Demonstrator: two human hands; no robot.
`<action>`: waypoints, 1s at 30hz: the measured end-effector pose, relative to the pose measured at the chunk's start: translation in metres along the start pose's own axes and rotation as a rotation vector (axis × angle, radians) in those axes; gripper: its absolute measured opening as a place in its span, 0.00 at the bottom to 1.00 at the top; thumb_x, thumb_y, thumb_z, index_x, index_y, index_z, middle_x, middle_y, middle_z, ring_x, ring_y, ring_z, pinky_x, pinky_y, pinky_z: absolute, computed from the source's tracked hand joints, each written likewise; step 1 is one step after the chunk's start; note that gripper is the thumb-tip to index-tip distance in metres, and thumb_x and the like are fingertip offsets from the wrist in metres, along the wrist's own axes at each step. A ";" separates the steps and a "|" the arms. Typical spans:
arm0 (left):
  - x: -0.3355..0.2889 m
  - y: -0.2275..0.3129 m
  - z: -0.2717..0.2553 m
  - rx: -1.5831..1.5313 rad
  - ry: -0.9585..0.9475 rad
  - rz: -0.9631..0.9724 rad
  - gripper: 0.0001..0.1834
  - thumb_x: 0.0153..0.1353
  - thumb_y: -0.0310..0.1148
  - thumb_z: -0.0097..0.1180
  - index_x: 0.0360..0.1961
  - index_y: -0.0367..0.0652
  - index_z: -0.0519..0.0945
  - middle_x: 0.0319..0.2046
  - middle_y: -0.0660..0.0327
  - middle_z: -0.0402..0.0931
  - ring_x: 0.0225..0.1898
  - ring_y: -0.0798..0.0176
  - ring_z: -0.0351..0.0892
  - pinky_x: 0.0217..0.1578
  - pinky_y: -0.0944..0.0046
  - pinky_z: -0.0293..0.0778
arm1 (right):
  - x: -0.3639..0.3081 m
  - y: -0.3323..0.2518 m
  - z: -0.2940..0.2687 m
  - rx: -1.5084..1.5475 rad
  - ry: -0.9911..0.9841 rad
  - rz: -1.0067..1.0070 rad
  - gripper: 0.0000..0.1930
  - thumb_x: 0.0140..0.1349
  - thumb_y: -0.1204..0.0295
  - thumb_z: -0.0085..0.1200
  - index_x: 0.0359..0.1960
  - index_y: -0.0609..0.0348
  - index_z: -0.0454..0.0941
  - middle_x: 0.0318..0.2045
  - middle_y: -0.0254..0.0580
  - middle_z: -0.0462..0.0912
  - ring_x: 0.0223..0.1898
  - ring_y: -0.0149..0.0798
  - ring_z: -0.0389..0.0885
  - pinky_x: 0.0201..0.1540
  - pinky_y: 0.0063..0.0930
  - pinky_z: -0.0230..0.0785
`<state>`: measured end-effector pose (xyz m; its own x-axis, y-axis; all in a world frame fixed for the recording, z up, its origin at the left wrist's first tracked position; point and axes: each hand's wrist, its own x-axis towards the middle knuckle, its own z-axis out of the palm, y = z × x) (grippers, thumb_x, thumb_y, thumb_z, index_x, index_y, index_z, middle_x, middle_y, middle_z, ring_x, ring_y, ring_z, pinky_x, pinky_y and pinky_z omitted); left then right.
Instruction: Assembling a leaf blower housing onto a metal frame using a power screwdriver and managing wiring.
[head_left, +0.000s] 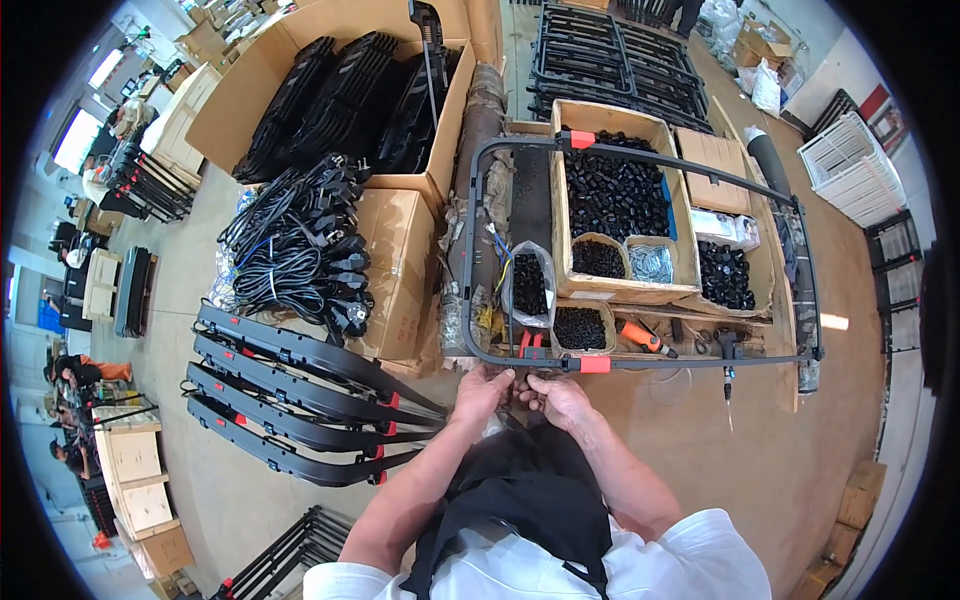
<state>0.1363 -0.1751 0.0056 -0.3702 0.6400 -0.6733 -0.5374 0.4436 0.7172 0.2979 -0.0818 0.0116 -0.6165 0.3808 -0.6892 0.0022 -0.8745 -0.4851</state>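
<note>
My left hand (484, 393) and my right hand (560, 400) meet close together at the near edge of the workbench, in front of my black apron. The fingers of both are bent and pinched. Whatever they hold is too small to make out. Just beyond them lies the near bar of a large black rectangular tube frame (700, 363), which rests across the bench and the boxes on it. One red clip (594, 365) sits on that near bar, and another red clip (580, 140) is on the far bar. Small red parts (532, 341) lie inside the frame by its near-left corner.
A wooden box (622, 290) of small black parts stands on the bench. Right of it are an orange-handled tool (640, 335) and a black power screwdriver (730, 348). To the left are curved black bars (280, 400), bundled plug cables (290, 250) and a large carton (455, 125).
</note>
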 end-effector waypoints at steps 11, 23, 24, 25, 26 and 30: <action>-0.001 0.019 -0.008 0.018 -0.173 -0.141 0.13 0.76 0.34 0.57 0.51 0.32 0.81 0.37 0.56 0.86 0.34 0.61 0.87 0.38 0.61 0.84 | 0.027 0.027 0.005 0.122 0.053 -0.007 0.09 0.73 0.66 0.63 0.41 0.58 0.83 0.30 0.32 0.80 0.28 0.30 0.75 0.30 0.22 0.66; -0.033 0.000 -0.015 0.513 -0.023 0.232 0.18 0.74 0.41 0.56 0.44 0.34 0.84 0.31 0.56 0.86 0.32 0.63 0.84 0.38 0.58 0.79 | -0.037 -0.046 0.081 -1.692 -0.055 -0.965 0.11 0.66 0.72 0.57 0.46 0.60 0.87 0.43 0.49 0.87 0.44 0.53 0.88 0.45 0.45 0.82; -0.036 -0.008 -0.016 0.583 0.025 0.346 0.19 0.75 0.42 0.55 0.46 0.34 0.84 0.33 0.56 0.87 0.33 0.61 0.85 0.39 0.58 0.80 | -0.031 -0.052 0.087 -1.708 -0.058 -0.970 0.11 0.66 0.72 0.57 0.46 0.60 0.87 0.43 0.49 0.87 0.44 0.53 0.88 0.45 0.45 0.82; -0.037 -0.014 -0.018 0.612 0.042 0.403 0.18 0.75 0.43 0.54 0.50 0.36 0.83 0.38 0.52 0.88 0.39 0.54 0.88 0.44 0.54 0.80 | -0.023 -0.058 0.092 -1.898 -0.210 -0.852 0.11 0.66 0.73 0.56 0.47 0.59 0.86 0.43 0.49 0.88 0.45 0.53 0.88 0.45 0.46 0.82; -0.040 -0.016 -0.019 0.598 0.040 0.408 0.18 0.75 0.43 0.54 0.50 0.36 0.83 0.38 0.52 0.88 0.39 0.54 0.88 0.44 0.54 0.80 | -0.016 -0.061 0.094 -2.075 -0.361 -0.712 0.12 0.66 0.74 0.54 0.48 0.59 0.84 0.44 0.48 0.88 0.45 0.52 0.88 0.45 0.46 0.82; -0.045 -0.024 -0.026 0.526 0.037 0.510 0.19 0.74 0.42 0.54 0.53 0.37 0.81 0.44 0.43 0.85 0.48 0.40 0.85 0.49 0.47 0.78 | 0.002 -0.065 0.116 -2.522 -0.553 -0.470 0.12 0.63 0.73 0.52 0.46 0.61 0.80 0.39 0.55 0.87 0.44 0.51 0.90 0.42 0.47 0.82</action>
<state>0.1466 -0.2307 0.0144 -0.5076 0.8299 -0.2315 0.1402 0.3446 0.9282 0.2051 -0.0593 0.1040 -0.8629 -0.0550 -0.5023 0.0293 0.9870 -0.1583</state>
